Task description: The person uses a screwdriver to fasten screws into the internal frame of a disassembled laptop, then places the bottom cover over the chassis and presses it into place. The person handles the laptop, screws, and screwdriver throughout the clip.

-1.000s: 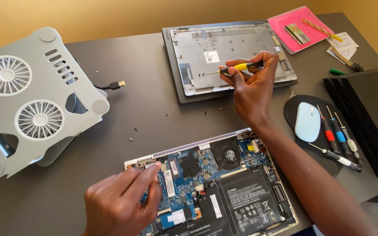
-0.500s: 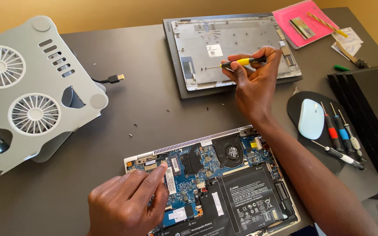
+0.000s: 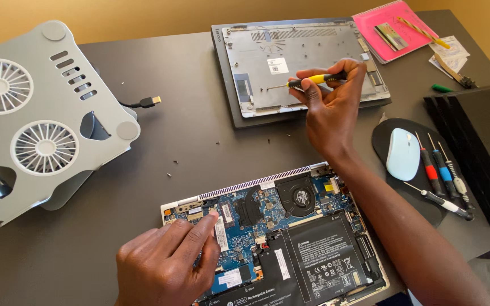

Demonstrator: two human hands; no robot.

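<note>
Right hand [image 3: 331,110] barely shifted, pinching yellow screwdriver [image 3: 307,81] over removed cover [image 3: 301,62] (left hand [image 3: 165,266] fingertips on motherboard [image 3: 256,221]).

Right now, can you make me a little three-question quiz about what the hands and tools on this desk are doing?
1. True or false: the right hand holds a yellow-handled screwdriver.
2. Which thing lies under the left hand? A) the cooling stand B) the opened laptop C) the pink notebook
3. Fill in: the pale blue mouse rests on a dark ____.

Key
1. True. Its tip is over the grey bottom cover.
2. B. The fingers touch its blue circuit board.
3. Mouse pad, with spare screwdrivers beside the mouse.
</note>
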